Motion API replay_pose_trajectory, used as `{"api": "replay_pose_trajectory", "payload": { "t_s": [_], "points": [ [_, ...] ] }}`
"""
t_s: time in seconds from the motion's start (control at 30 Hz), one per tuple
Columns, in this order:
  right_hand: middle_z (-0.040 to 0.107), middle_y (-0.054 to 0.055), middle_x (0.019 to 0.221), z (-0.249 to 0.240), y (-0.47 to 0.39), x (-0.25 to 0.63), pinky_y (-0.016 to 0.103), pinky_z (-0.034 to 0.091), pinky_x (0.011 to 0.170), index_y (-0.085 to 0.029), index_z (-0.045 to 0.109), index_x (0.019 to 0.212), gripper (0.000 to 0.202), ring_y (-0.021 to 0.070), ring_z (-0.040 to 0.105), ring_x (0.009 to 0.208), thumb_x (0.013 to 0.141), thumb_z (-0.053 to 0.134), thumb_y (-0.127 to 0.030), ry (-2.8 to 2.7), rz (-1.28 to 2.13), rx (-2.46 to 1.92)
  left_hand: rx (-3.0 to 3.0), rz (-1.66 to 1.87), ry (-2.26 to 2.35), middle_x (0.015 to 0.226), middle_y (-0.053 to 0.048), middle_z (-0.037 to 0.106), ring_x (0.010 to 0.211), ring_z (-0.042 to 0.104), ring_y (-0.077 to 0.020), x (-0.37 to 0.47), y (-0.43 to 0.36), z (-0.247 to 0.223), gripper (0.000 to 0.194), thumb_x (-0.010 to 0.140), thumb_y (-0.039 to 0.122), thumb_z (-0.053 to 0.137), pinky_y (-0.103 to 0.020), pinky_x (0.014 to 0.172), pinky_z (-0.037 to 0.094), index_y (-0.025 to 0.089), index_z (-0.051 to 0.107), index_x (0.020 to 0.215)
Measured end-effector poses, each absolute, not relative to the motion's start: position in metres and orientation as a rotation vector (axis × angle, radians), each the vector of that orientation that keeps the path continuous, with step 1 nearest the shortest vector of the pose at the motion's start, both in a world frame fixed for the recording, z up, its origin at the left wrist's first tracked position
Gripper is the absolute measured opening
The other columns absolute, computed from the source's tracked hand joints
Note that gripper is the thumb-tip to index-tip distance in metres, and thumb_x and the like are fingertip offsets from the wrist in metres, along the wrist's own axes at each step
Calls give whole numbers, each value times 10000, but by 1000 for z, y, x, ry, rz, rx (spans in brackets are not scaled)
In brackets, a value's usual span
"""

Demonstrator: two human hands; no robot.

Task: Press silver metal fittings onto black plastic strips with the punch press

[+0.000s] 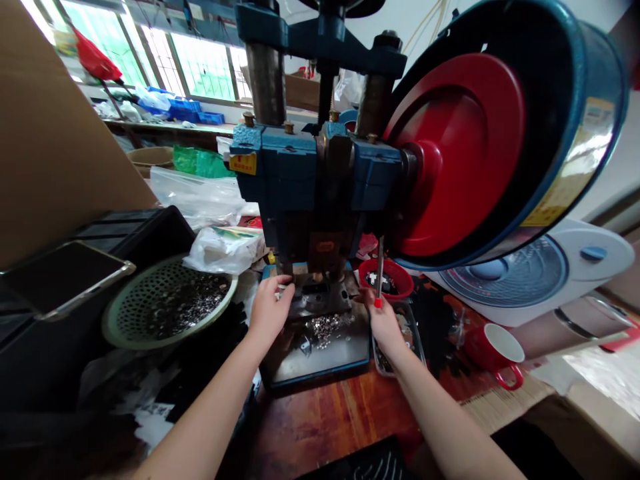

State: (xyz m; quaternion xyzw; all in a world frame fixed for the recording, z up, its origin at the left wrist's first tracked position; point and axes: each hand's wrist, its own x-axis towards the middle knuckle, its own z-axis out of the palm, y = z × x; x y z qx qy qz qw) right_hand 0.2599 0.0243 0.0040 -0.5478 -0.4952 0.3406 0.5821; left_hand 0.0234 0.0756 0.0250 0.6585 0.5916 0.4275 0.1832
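A blue bench press (287, 170) with a large red flywheel (465, 153) stands before me. My left hand (270, 307) is at the left side of the metal die (320, 300) under the ram, thumb and fingers closed together. A small pale piece shows by its fingertips, too small to name. At the die's right side, my right hand (386, 327) is closed around a thin metal rod with a red end (380, 270), which points upward. Small shiny metal pieces (327, 328) lie heaped on the press base (320, 363) in front of the die.
On the left are a pale green plastic basket (113, 320) of small metal parts and a phone (70, 277). To the right stand a red bowl (407, 287), a clear tray (420, 347) of parts, a red mug (495, 350) and a white fan (585, 267).
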Motion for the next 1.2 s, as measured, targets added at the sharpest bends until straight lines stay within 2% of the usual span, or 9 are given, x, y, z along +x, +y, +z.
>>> {"api": "replay_pose_trajectory", "payload": {
  "t_s": [0.17,0.37,0.5,0.57,0.63,0.73,0.87,1.07,1.2],
  "points": [
    [695,80,873,9,-1,273,373,485,793,-173,663,941,479,228,641,826,835,442,-584,-986,1027,-1123,1802,1211,1667,991,-59,580,861,584,-201,5,48,23,303,817,418,483,-324,741,488,206,626,979],
    [681,69,793,13,4,272,340,477,763,-175,662,816,505,230,619,804,798,455,-634,-1141,787,-1296,1866,1128,1716,1052,-70,579,990,557,-230,-19,15,8,307,821,428,473,-341,824,471,211,636,964],
    [673,71,765,0,5,267,323,487,713,-166,640,891,613,205,625,731,838,295,-669,-1045,906,-1244,1878,1077,1795,1057,-69,581,989,554,-235,-42,-4,-2,325,809,449,480,-347,823,473,218,642,970],
    [663,59,732,-4,10,262,307,489,663,-160,630,940,617,189,618,681,851,273,-655,-1021,937,-1260,1893,1060,1824,1054,-63,584,991,551,-233,-53,-12,-6,319,808,450,481,-347,832,466,224,639,970],
    [656,43,716,-3,21,255,294,481,646,-166,633,927,525,182,607,669,840,371,-614,-1109,841,-1345,1904,1040,1846,1051,-61,585,994,546,-231,-62,-20,-9,313,809,453,484,-349,844,458,229,634,969],
    [670,53,817,7,45,241,300,466,726,-178,645,920,390,193,612,785,835,458,-509,-1434,631,-1443,1886,1011,1887,1037,-63,591,984,548,-228,-73,-31,-11,316,809,459,482,-342,822,460,229,633,964],
    [673,73,936,15,73,224,333,436,799,-195,636,1004,343,220,604,904,771,589,-442,-1722,512,-1563,1827,947,2028,1033,-62,610,986,556,-234,-95,-42,-11,325,812,451,458,-340,804,462,225,636,963],
    [598,-9,608,6,82,232,292,439,614,-182,606,704,255,166,574,600,644,660,-424,-1220,770,-1414,1907,611,2106,1013,-77,632,954,573,-242,-117,-48,-18,349,822,422,424,-376,882,430,208,644,988],
    [556,-34,564,4,71,264,279,428,530,-176,571,814,349,135,527,493,705,574,-508,-984,805,-1323,2083,414,2028,1045,-86,610,971,557,-256,-104,-37,-26,362,818,411,434,-387,897,411,212,634,1045]
  ]
}}
